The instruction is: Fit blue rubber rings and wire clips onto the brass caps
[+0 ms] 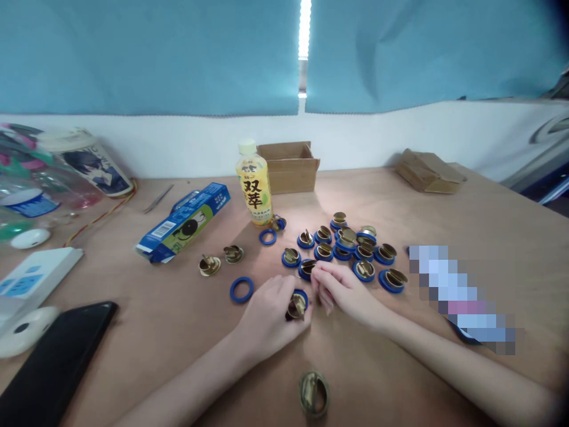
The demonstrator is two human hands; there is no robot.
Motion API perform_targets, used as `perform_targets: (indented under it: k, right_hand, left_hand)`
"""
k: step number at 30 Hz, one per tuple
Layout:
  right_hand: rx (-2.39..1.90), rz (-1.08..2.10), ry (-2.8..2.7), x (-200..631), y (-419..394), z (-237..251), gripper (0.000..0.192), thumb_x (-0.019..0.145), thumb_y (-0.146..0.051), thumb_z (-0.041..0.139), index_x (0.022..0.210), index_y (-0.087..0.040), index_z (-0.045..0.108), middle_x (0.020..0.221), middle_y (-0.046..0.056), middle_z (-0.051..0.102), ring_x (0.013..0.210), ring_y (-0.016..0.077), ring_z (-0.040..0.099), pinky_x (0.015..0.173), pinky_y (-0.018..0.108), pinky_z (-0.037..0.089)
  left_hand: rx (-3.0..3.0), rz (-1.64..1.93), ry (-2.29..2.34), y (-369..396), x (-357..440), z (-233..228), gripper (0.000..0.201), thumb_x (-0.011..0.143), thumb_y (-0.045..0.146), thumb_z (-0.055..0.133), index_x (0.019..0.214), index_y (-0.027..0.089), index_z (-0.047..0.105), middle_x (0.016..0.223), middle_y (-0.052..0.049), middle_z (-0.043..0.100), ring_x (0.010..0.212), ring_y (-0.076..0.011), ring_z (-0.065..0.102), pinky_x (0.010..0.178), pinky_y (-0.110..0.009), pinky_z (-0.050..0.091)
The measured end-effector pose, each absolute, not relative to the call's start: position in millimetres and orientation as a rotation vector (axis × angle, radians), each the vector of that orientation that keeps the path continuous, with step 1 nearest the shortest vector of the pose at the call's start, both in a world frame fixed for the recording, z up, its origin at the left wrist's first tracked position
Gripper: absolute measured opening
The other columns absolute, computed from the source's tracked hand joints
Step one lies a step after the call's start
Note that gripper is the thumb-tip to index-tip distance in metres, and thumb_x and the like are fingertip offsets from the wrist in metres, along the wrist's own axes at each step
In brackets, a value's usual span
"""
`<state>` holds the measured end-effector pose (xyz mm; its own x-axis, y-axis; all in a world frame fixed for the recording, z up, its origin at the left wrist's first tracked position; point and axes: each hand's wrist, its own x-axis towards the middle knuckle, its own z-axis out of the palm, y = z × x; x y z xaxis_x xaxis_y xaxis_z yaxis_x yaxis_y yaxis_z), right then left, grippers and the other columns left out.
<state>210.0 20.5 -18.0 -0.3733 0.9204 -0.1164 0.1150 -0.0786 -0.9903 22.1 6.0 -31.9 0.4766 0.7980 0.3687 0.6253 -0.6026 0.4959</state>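
Most brass fittings (351,246) carry blue rings; your left hand (271,314) fingers clamp another fitting (297,305), right hand (342,290) fingers pinched together beside it; two bare fittings (221,260) and two loose rings (241,289) remain.

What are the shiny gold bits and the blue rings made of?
The gold fittings look like polished brass-coloured metal, since they glint under the light. The blue rings look like matte rubber or plastic, dull with no shine; the picture cannot settle which.

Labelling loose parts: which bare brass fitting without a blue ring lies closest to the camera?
The brass fitting at the bottom edge, alone between the forearms. The two other bare brass fittings lie farther back, left of the hands, near the blue carton.
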Motion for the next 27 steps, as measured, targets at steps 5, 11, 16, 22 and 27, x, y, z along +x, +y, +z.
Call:
perform_targets:
  k: [5,11,16,22,27]
  right_hand:
    - [-1.120,1.535,-1.525,210,21,-20,0.040,0.101,-0.048,0.044,0.072,-0.021,0.049,0.043,-0.009,0.045,0.038,0.0097,0.045,0.045,0.022,0.035]
    - [-1.135,1.504,-1.567,210,20,-18,0.038,0.104,-0.041,0.041,0.072,-0.021,0.048,0.045,-0.008,0.046,0.041,0.0102,0.046,0.047,0.022,0.034]
    - [-1.177,1.272,-1.815,210,15,-14,0.039,0.104,-0.035,0.042,0.067,-0.022,0.044,0.051,-0.006,0.048,0.050,0.0119,0.048,0.053,0.025,0.035]
    - [-1.014,0.858,-2.177,209,6,-17,0.032,0.101,-0.027,0.046,0.070,-0.021,0.039,0.063,-0.004,0.046,0.058,0.0122,0.045,0.057,0.026,0.029]
    - [-0.897,0.596,-2.312,210,3,-22,0.025,0.101,-0.024,0.045,0.076,-0.021,0.046,0.068,-0.002,0.053,0.062,0.0138,0.049,0.060,0.027,0.031]
  left_hand:
    - [2.418,0.885,1.325,9,22,-30,0.012,0.082,0.023,0.069,0.090,0.021,0.061,0.092,-0.007,0.064,0.089,-0.0279,0.063,0.077,-0.041,0.053]
    - [2.336,1.078,1.304,8,20,-28,0.014,0.087,0.020,0.065,0.100,0.020,0.060,0.100,-0.008,0.062,0.094,-0.0254,0.062,0.082,-0.039,0.053]
    - [2.372,1.108,1.232,7,21,-26,0.004,0.091,0.016,0.059,0.092,0.019,0.061,0.093,-0.007,0.064,0.090,-0.0243,0.062,0.079,-0.037,0.052]
    - [2.437,1.188,1.189,6,22,-23,0.013,0.090,0.009,0.055,0.097,0.018,0.061,0.095,-0.009,0.064,0.090,-0.0241,0.062,0.079,-0.036,0.054]
    - [2.573,1.248,1.134,-8,11,-22,0.015,0.090,0.008,0.056,0.101,0.019,0.060,0.096,-0.008,0.065,0.090,-0.0227,0.063,0.081,-0.035,0.053]
